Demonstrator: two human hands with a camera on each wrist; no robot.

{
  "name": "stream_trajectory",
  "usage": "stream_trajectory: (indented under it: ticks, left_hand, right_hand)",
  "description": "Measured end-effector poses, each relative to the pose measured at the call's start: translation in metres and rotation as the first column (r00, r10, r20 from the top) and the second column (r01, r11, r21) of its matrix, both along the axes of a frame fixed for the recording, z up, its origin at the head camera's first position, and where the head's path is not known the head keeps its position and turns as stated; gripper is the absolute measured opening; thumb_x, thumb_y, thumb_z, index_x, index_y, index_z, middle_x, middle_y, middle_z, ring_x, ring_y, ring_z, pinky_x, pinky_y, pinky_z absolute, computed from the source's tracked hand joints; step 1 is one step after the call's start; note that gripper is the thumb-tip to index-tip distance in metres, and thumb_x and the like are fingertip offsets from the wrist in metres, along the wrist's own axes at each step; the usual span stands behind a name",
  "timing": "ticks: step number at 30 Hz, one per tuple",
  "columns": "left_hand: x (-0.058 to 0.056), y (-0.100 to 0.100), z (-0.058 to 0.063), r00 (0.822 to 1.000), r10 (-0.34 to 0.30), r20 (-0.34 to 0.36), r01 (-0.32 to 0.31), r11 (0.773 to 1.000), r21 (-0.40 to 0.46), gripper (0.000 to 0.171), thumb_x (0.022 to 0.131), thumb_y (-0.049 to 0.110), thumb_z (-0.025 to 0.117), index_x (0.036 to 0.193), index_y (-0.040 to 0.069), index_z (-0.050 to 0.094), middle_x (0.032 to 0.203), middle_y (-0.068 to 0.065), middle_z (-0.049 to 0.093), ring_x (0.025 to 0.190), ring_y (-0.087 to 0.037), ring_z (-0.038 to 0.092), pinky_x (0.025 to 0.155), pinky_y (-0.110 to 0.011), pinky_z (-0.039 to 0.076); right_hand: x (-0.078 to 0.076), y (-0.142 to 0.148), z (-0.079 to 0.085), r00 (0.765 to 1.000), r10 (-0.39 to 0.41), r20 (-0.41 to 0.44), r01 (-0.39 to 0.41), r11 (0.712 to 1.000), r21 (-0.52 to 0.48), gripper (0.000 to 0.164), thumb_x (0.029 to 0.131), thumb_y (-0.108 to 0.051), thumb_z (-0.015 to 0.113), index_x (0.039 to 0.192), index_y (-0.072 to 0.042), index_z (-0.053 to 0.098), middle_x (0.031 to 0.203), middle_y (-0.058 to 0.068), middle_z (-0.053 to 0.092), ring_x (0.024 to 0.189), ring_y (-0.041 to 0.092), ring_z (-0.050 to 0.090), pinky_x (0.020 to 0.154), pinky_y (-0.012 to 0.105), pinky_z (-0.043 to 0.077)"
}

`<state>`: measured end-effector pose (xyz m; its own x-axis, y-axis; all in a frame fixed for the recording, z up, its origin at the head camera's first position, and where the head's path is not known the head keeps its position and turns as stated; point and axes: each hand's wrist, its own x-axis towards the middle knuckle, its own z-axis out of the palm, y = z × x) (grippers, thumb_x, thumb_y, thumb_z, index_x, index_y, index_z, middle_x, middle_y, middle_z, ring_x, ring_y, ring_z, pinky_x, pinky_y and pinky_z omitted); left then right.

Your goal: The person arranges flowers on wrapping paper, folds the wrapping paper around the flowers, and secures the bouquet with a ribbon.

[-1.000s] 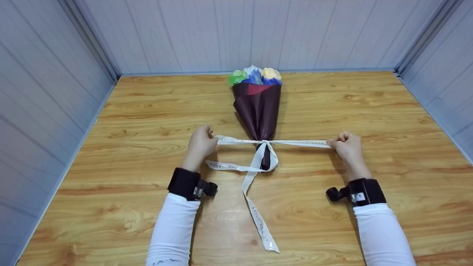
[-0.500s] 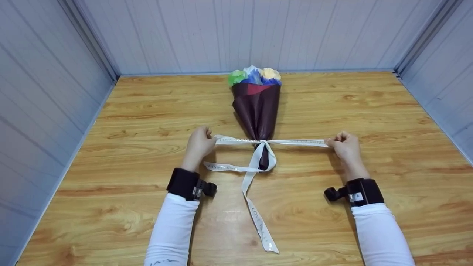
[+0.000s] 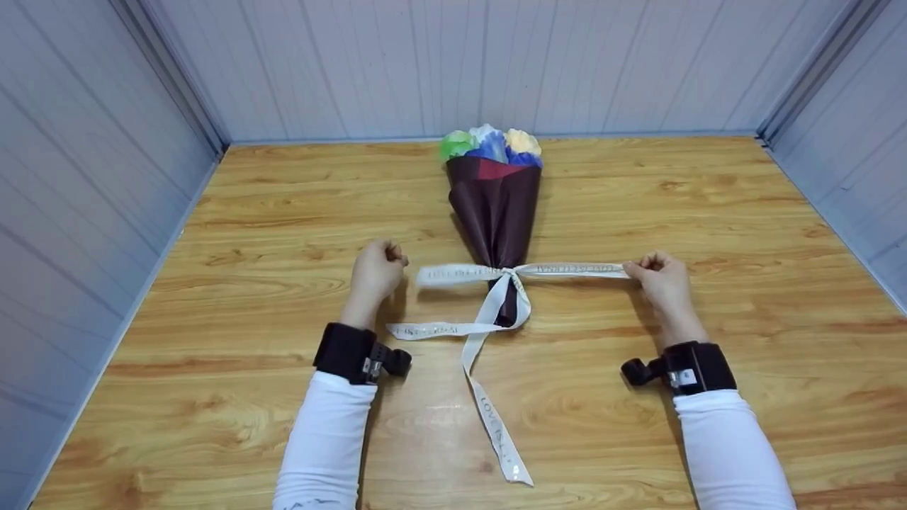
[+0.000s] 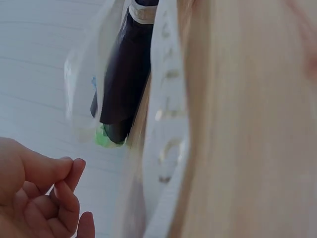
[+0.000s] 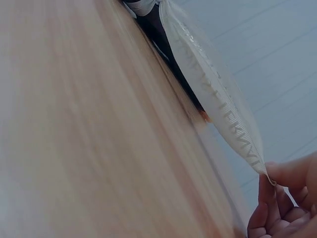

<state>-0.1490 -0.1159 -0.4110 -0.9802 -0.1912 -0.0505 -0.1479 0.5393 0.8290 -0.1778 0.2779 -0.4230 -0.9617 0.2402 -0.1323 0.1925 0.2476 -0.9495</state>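
Note:
A flower bouquet (image 3: 494, 205) in dark maroon wrapping lies on the table, blooms toward the back wall. Tied round its narrow neck is a white printed ribbon (image 3: 453, 275) with a loop out to each side. My right hand (image 3: 662, 283) pinches the end of the right ribbon loop (image 5: 223, 106) between thumb and fingertips, holding it stretched. Just left of the other loop's blurred end is my left hand (image 3: 375, 273), apart from it. In the left wrist view its curled fingers (image 4: 69, 206) and thumb meet with nothing between them.
Two ribbon tails lie on the wooden table (image 3: 212, 340): one tail (image 3: 429, 330) points left, the other tail (image 3: 496, 432) runs toward the front. Light panelled walls (image 3: 453, 64) stand at the back and both sides.
My left hand has let go of the left ribbon loop and moved slightly left; the loop has slackened and spread. The right hand keeps its grip almost in place.

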Motion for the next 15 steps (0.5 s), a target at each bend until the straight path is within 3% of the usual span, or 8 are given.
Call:
stream_trajectory:
  ticks: [11,15]
  left_hand:
    - [-0.0003,-0.0005,0.0035,1.0,-0.001,0.003,0.001,0.999,-0.034,0.01,0.086,-0.001,0.052,0.081,0.007,0.051,0.082,-0.004,0.052,0.081,-0.021,0.049,0.073,-0.03,0.038]
    - [0.0001,0.0015,0.0038,0.999,-0.033,-0.027,0.032,0.998,-0.056,0.002,0.09,0.004,0.054,0.089,0.004,0.054,0.086,-0.008,0.055,0.083,-0.023,0.052,0.075,-0.033,0.042]
  right_hand:
    - [0.0024,0.0022,0.0071,0.998,0.022,0.066,-0.022,1.0,-0.001,0.016,0.092,-0.015,0.059,0.084,-0.011,0.045,0.073,-0.01,0.045,0.064,0.004,0.043,0.051,0.017,0.036]
    - [0.0039,0.0022,0.0082,0.998,0.026,0.049,-0.024,0.999,-0.037,0.014,0.092,-0.013,0.058,0.084,-0.011,0.047,0.075,-0.011,0.047,0.068,0.003,0.045,0.056,0.016,0.04]
